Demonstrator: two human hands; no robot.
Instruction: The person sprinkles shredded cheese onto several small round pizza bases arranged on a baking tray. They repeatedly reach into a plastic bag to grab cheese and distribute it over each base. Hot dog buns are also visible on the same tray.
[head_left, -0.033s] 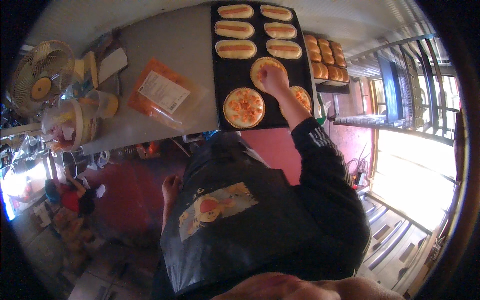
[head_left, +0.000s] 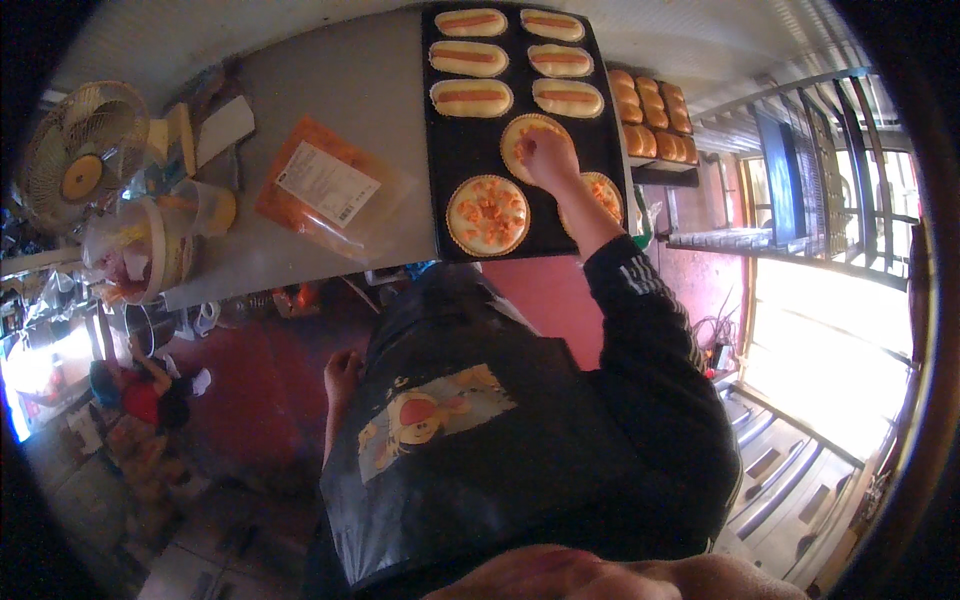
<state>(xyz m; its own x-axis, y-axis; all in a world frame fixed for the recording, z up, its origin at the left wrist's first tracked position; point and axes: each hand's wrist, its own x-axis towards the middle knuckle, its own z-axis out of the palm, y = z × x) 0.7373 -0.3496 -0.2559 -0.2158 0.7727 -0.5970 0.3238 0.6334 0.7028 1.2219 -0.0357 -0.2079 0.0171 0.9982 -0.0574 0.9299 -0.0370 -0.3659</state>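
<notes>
My right hand (head_left: pixel 549 158) reaches over a round dough base in a fluted case (head_left: pixel 520 128), its fingers pinched together at the orange topping bits on it. Left of that, a second round base (head_left: pixel 488 215) bears scattered orange bits. A third round base (head_left: pixel 604 192) is partly covered by my right forearm. All lie on a black baking tray (head_left: pixel 470 145), with several oval doughs topped with sausages (head_left: pixel 471 97) at its far end. Low by my apron hangs my left hand (head_left: pixel 342 375), fingers curled, nothing visible in it.
Left of the tray, a plastic bag of orange bits (head_left: pixel 322 190) lies on the grey table (head_left: pixel 330 70). A fan (head_left: pixel 85 160) and a plastic bucket (head_left: pixel 170 250) stand farther left. Browned loaves (head_left: pixel 652 115) sit right of the tray, near a metal rack (head_left: pixel 800 180). Another person (head_left: pixel 145 395) is at lower left.
</notes>
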